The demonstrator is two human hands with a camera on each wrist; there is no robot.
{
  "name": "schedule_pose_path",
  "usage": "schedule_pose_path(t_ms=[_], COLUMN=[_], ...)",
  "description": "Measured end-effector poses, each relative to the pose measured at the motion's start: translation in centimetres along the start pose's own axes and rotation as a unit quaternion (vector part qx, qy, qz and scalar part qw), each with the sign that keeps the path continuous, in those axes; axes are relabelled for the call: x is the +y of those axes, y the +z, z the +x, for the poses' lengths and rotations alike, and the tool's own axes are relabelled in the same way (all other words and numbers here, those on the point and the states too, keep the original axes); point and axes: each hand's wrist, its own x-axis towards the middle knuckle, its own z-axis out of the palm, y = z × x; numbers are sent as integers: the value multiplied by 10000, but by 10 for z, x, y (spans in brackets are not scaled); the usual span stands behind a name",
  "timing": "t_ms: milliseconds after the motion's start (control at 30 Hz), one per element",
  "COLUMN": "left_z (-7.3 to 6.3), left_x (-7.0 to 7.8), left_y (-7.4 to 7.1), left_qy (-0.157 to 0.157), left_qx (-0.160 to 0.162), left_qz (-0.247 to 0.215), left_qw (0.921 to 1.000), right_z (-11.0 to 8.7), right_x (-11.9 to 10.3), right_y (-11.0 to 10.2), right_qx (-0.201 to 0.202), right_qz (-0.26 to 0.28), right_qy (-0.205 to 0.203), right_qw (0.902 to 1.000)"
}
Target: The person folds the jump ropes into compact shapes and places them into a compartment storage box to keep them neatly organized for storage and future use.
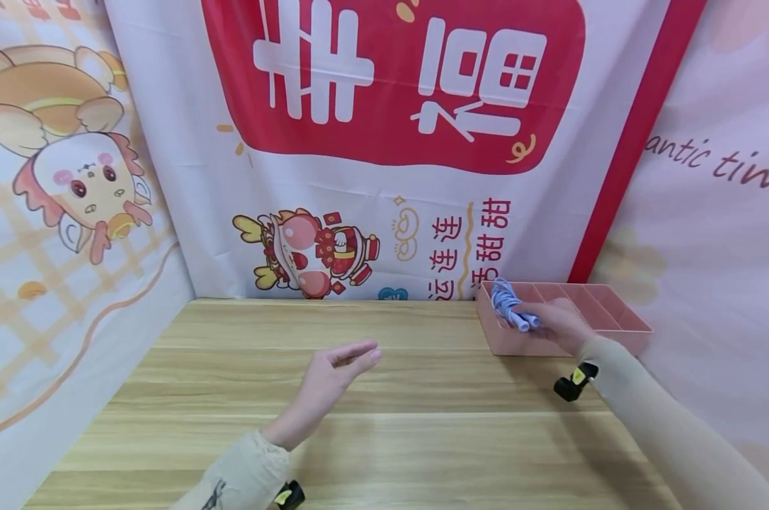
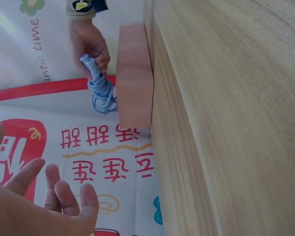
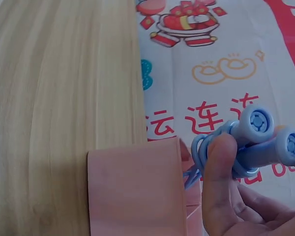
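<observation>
My right hand [image 1: 558, 324] grips a light blue jump rope [image 1: 507, 303], its cord wound into a bundle and its two handles side by side. In the right wrist view, thumb and fingers close round the handles [image 3: 260, 147]. The bundle is at the left end of a pink divided box [image 1: 518, 343], over its rim; some cord dips behind the wall in the right wrist view. My left hand [image 1: 330, 379] hovers over the table at the middle, fingers extended and holding nothing. In the left wrist view its fingers are spread loosely.
The pink box stands at the back right of the wooden table [image 1: 423, 439], against the printed back cloth [image 1: 384, 191]. Dividers split it into several compartments. Printed cloths also hang on the left and right sides. Each wrist wears a small black camera [image 1: 576, 382].
</observation>
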Motion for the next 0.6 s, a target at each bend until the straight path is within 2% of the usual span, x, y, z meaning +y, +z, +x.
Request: schedule_pose_path(t_ms=[233,367,600], left_z=[-2,-4,-5], left_x=[1,1,0], left_y=[-4,-5,-7], left_qy=[44,40,21], left_qx=[5,-24,-10], left_qz=[73,154,234], left_qw=[10000,9999,9997], right_z=[16,22,32], right_x=[-4,-6,-10], right_y=[12,12,7], right_qx=[734,907,875], right_qz=[-645,-1030,-1953], right_qy=[-36,-95,-326], right_qw=[9952,9905,9763])
